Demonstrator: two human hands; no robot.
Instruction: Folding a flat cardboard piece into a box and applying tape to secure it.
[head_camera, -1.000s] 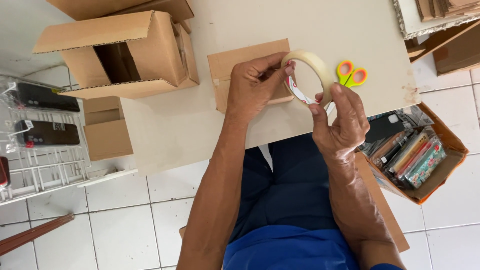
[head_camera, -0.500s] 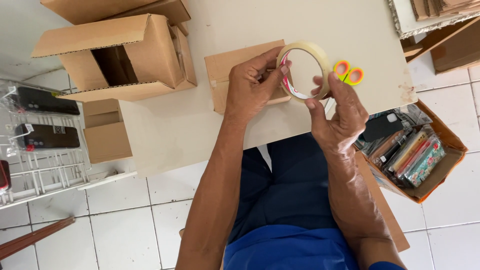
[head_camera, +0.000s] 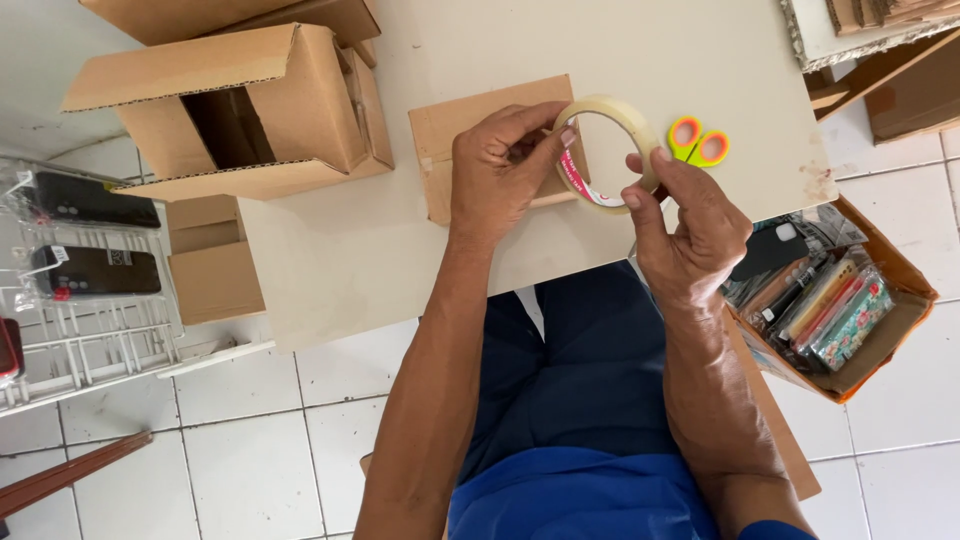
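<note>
While both hands grasp it, tape roll (head_camera: 605, 150), cream ring, left hand (head_camera: 497, 172), right hand (head_camera: 690, 225).

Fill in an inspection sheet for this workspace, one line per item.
Surface: pale table, lightly stained at one corner.
Job's things: tape roll held above a flat cardboard piece.
Clutter: open cardboard box; orange-handled scissors.
Grippers: left hand pinches the roll's edge; right hand grips its other side.
Cables: nothing seen.
Surroundings: white tiled floor; white wire rack; box of flat packets.
</note>
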